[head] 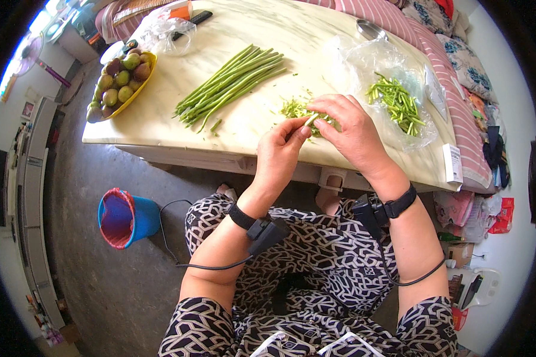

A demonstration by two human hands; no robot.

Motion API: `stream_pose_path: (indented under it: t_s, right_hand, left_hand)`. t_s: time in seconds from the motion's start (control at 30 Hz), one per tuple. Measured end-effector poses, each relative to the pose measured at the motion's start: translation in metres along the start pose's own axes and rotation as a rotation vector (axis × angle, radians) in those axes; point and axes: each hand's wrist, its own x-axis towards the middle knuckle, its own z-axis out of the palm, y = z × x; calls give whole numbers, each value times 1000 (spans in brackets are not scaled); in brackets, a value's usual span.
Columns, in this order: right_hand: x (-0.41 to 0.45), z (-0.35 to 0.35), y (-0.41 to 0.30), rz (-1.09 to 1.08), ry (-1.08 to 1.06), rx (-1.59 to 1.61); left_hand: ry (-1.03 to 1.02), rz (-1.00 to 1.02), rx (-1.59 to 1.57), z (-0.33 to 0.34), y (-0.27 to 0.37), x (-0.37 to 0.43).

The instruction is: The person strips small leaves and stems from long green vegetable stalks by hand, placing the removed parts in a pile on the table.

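Note:
My left hand (279, 149) pinches a short pale-green vegetable stem piece (311, 119) between thumb and forefinger. The curled fingers and thumb of my right hand (350, 129) close on the piece's upper end, partly hiding it. Under and behind the fingertips lies a small heap of thin green peelings (294, 107) on the marble-patterned table (232, 22). Left of them rests a bundle of long green stems (232, 85), with a short cut bit (215, 125) by its lower end. To the right, cut stem pieces (395, 105) lie on a clear plastic bag (362, 58).
A yellow basket (138, 96) of round green-brown fruit (121, 79) stands at the table's left end. Behind it are a crumpled plastic bag (161, 33) and a black-handled object (200, 18). A small white box (452, 163) sits at the right corner. A blue bin (145, 216) stands on the floor.

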Motion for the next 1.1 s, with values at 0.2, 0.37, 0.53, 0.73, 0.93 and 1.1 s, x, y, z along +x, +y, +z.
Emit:
stream_pose_path:
  t_s: [0.2, 0.37, 0.53, 0.73, 0.93, 1.1]
  right_hand:
    - [1, -4, -9, -5, -98, -133]
    - [0, -2, -12, -13, -68, -171]
    - [-1, 3, -20, 13, -28, -172]
    - [-3, 8, -23, 7, 25, -211]
    - [0, 9, -23, 64, 72, -203]
    - [2, 2, -14, 261, 125, 0]
  left_hand:
    - [28, 39, 117, -5, 3, 0]
    - [32, -45, 80, -4, 11, -4]
    - [62, -65, -13, -4, 13, -5]
    - [77, -159, -113, 1, 21, -11]
    - [-41, -104, -265, 3, 13, -11]
    - [73, -34, -491, -9, 14, -1]
